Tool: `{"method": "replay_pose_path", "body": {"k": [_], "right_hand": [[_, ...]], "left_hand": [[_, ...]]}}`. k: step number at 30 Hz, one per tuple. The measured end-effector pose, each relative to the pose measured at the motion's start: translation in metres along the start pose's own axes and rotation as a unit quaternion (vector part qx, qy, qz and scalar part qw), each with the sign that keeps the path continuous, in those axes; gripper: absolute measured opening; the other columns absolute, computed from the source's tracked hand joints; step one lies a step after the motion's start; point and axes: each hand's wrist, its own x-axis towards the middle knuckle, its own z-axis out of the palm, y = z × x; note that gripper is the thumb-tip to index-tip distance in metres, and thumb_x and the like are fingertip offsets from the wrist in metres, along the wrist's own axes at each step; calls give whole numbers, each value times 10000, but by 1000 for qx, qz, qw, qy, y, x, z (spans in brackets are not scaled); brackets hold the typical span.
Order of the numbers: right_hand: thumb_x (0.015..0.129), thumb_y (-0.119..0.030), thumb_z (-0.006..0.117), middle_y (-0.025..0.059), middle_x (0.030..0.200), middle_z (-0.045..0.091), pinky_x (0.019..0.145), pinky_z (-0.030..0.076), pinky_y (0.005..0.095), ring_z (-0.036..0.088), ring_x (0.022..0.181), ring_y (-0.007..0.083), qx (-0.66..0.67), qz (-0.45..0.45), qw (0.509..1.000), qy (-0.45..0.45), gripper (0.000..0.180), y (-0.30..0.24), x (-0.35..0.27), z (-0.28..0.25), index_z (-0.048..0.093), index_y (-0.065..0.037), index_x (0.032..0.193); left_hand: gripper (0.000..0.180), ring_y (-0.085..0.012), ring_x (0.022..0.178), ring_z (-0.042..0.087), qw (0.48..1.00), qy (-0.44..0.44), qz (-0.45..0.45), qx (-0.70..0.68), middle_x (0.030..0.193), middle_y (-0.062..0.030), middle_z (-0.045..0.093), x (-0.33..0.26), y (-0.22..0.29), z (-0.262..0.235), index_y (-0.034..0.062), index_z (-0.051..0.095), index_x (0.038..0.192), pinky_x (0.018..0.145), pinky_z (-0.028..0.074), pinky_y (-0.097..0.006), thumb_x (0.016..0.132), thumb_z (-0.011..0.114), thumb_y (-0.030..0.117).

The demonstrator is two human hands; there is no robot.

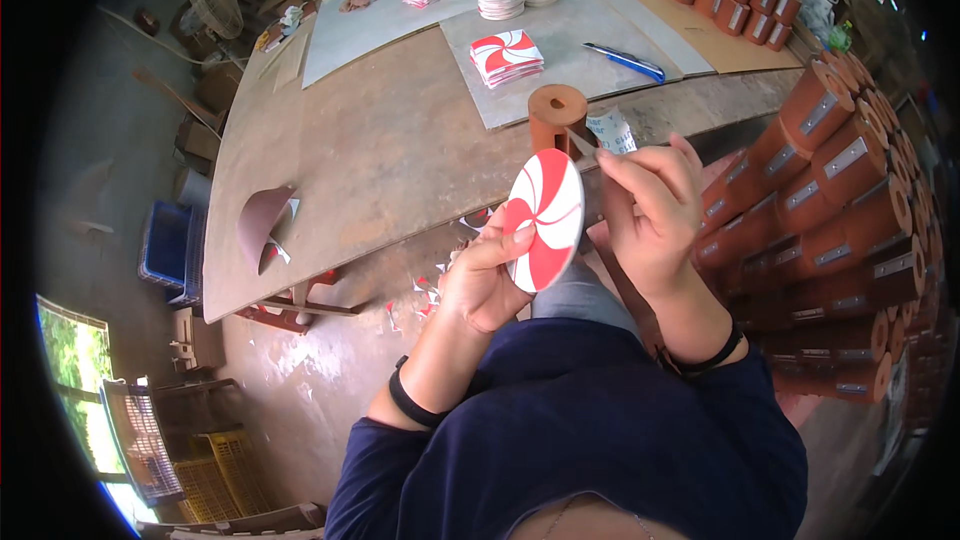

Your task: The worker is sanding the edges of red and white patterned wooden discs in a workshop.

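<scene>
one round disc (545,225), red-and-white swirl, was grasped by its lower left edge, tilted, between the thumb and fingers of the left hand (480,280). right hand (655,205): pinched on a thin pointed sliver (580,143), kind unclear, near the disc's upper right edge. beyond the grip stood one brown cylinder (546,125); farther off lay a blue cutter (632,64). piled cylinders (835,225) filled the right side.
</scene>
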Motion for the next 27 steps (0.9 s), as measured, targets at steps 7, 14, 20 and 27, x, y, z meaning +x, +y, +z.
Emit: {"method": "replay_pose_path", "body": {"k": [7, 14, 20, 27], "right_hand": [[556, 11, 659, -23, 735, 517, 907, 302, 406, 465, 615, 144, -19, -76, 996, -51, 285, -21, -8, -18, 638, -96, 820], [562, -75, 647, -35, 745, 498, 900, 299, 392, 412, 621, 121, -9, -128, 990, -58, 244, -25, -15, -9, 657, -116, 802], [596, -129, 621, -69, 687, 473, 879, 321, 390, 383, 541, 90, -33, -131, 990, -38, 157, -23, -18, -1, 656, -142, 748], [617, -99, 623, -59, 685, 459, 878, 306, 374, 379, 539, 96, -62, -113, 991, -29, 169, -11, -10, -3, 655, -140, 778]], "left_hand": [[423, -169, 986, 522, 990, 61, 15, -127, 1099, -79, 517, -1, -1, -20, 47, 364, 1205, 843, 433, -285, 805, 501, 41], [402, -165, 1014, 495, 984, 141, 99, -50, 1123, -77, 488, 0, -4, 3, 69, 362, 1185, 835, 434, -284, 806, 492, 33], [323, -174, 947, 528, 980, 147, 121, -62, 1054, -88, 520, 0, -4, 0, 37, 395, 1116, 825, 442, -302, 804, 477, 14], [289, -194, 950, 535, 967, 206, 144, -36, 1054, -109, 530, -1, 0, 16, 14, 424, 1103, 834, 439, -320, 815, 448, 18]]}}
